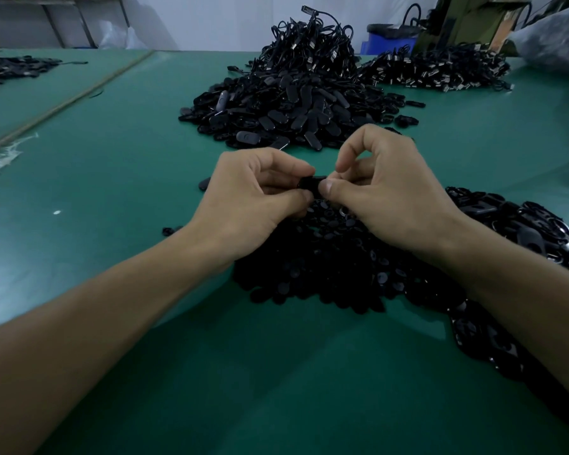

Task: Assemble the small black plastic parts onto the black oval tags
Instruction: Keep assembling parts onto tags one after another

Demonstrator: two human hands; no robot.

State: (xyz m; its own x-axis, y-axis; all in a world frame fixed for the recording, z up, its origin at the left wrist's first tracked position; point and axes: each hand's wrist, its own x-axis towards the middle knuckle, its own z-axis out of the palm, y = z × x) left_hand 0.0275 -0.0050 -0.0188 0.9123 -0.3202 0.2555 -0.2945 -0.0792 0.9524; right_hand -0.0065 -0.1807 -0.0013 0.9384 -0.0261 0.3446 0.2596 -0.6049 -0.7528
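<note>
I see left hand point(253, 192) and right hand point(386, 195) both pinching one tag point(310, 184), fingers point(329, 188) clamped on it, above parts pile point(329, 261) on bench point(105, 198).

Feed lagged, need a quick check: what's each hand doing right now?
Left hand: closed, pinching the black piece.
Right hand: closed, pinching the same black piece.

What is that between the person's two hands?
A small black plastic piece, pinched by the left hand and the right hand, seen in the head view.
</note>
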